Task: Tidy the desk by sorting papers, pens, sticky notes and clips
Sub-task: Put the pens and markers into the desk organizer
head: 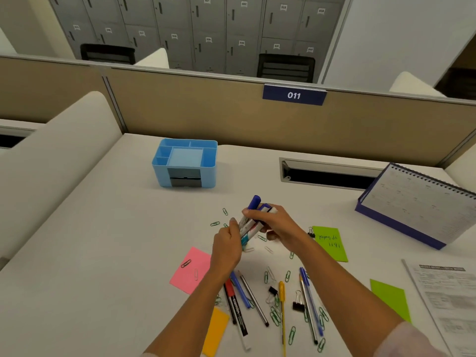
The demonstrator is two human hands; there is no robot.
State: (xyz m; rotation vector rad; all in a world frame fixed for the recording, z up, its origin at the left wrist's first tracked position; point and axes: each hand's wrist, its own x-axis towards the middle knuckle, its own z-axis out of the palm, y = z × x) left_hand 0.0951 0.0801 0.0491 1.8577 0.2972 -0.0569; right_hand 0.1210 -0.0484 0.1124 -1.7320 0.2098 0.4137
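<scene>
Lying nearest on the white counter is an orange sticky note. Just beside it are a red marker, a blue pen and a thin black pen. To the right lie a yellow pen, a black binder clip and two more pens side by side. Green paper clips are spread all around them. Far to the right sit a plain green sticky note and a printed paper.

A bit farther is a pink sticky note with two clips on top.

Past that, both hands hold a bunch of markers above the counter. The left grip curls round the low end of the bunch. The right grip wraps round the top end, near the blue caps. The bunch is tilted.

Beside the right hand lies a green sticky note with writing. A spiral desk calendar stands farther right.

Farther back stands a light blue desk organizer with many small boxes inside. A dark cable slot is to its right. Behind is a tan wall with a blue sign that says 011, then grey lockers.
</scene>
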